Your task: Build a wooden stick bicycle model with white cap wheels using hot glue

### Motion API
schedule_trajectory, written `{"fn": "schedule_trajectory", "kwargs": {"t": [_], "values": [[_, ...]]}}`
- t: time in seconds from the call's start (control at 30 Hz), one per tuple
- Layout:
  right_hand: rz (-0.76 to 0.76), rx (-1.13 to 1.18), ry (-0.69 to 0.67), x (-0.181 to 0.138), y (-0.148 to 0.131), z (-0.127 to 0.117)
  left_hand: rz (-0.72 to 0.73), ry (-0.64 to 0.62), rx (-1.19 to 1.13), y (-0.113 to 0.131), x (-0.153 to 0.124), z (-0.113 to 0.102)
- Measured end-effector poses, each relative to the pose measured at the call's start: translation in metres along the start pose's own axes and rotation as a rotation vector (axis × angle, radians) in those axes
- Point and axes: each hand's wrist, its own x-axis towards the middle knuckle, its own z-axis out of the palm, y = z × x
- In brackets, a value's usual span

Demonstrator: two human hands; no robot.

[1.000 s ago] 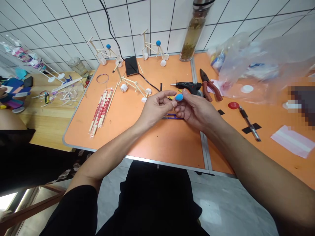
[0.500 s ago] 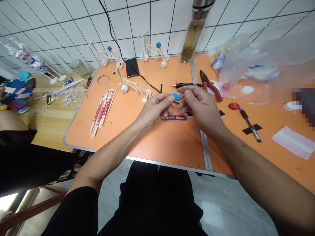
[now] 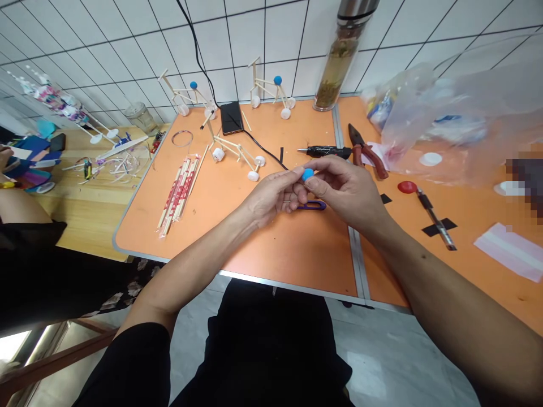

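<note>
Between the fingertips of both hands is a small blue bottle cap or disc [image 3: 307,174]; its exact kind is hard to make out. My left hand [image 3: 278,195] pinches it from the left, while my right hand [image 3: 345,186] grips it from the right with thumb and forefinger. Purple thread snips [image 3: 314,206] lie on the orange table [image 3: 271,254] just below the hands, partly hidden by them. Beyond the fingers rests a black hot-tipped or pen-like tool [image 3: 324,151]. Close behind my left hand stands a small bicycle model of sticks [image 3: 232,148] with white wheels.
Packaged chopsticks [image 3: 179,195] lie left. Two bicycle models with blue seats [image 3: 278,80] stand by the wall, near a phone [image 3: 231,117] and a tea bottle [image 3: 335,62]. Pliers [image 3: 367,152], a red disc [image 3: 407,186], a pen [image 3: 436,219] and a plastic bag [image 3: 436,113] are right. Another person's arm [image 3: 25,206] is left.
The blue piece has turned between my fingers and now shows more of its side. My left hand has rolled and moved slightly right, covering more of the snips. The view has shifted slightly.
</note>
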Motion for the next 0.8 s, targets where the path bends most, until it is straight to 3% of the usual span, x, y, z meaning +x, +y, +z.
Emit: {"fn": "schedule_trajectory", "kwargs": {"t": [0.17,0.8], "values": [[0.056,0.023,0.09,-0.0023,0.0038,0.0032,-0.018,-0.025,-0.057,-0.0023,-0.0007,0.0018],[-0.121,-0.258,0.168,-0.0048,-0.0026,0.0009,-0.056,0.068,-0.093,-0.0021,-0.001,0.0023]]}}
